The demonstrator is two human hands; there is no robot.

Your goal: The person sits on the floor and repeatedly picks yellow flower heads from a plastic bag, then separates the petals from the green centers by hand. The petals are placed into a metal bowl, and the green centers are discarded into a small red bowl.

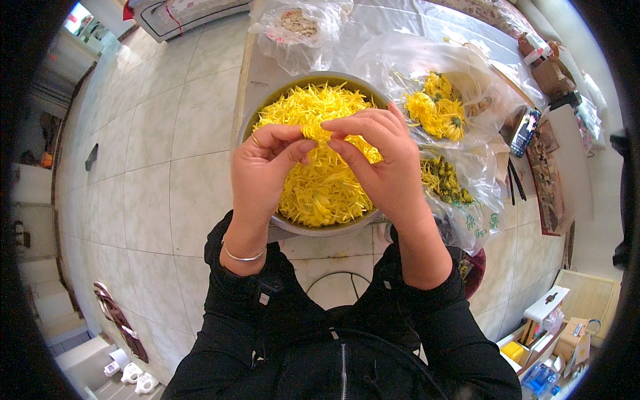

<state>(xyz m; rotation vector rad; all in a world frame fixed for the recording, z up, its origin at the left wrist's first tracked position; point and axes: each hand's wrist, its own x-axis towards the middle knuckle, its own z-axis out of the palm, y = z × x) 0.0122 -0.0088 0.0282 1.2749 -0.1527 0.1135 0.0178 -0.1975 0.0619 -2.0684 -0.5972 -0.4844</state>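
Observation:
Both hands are over a round metal basin [327, 230] heaped with loose yellow chrysanthemum petals [325, 195]. My left hand [270, 160], with a ring and a silver bangle, pinches a small yellow flower piece [310, 132] between thumb and fingers. Facing it closely, my right hand [382, 155] has its thumb and fingertips drawn together; yellow petals behind hide whether anything is in them. Right of the basin, whole yellow chrysanthemum heads [440, 110] lie in a clear plastic bag [380, 55]. Below them, stripped greenish flower centres [445, 182] rest on another plastic bag [482, 200] bearing green writing.
A bag of pale flat seeds or slices [299, 22] sits on the covered table [400, 17] beyond the basin. At right are a phone [525, 131], black sticks [515, 182] and a printed box [547, 185]. A dark red container [475, 272] stands below, beside my right arm.

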